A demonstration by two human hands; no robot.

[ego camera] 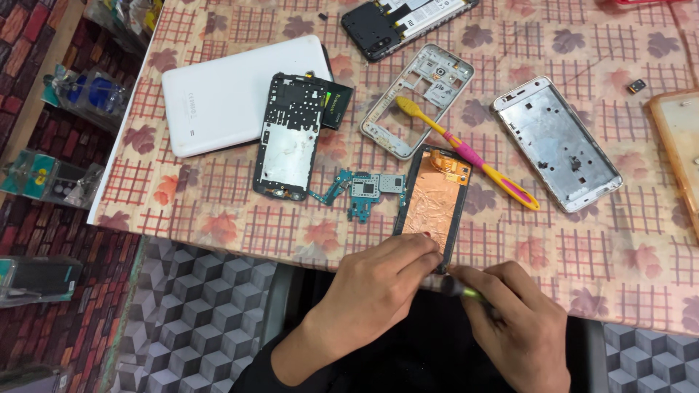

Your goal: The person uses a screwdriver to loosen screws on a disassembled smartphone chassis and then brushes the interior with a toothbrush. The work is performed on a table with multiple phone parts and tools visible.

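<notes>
A white tablet (233, 91) lies face down at the far left, a black phone frame (290, 136) beside it, then a green circuit board (362, 191). The left hand (378, 287) pins the near end of the copper-backed phone (429, 204) with curled fingers. The right hand (520, 327) is closed around 1 screwdriver (460, 290) (tip at the phone's bottom edge). A yellow-pink toothbrush (466, 151) lies beyond.
</notes>
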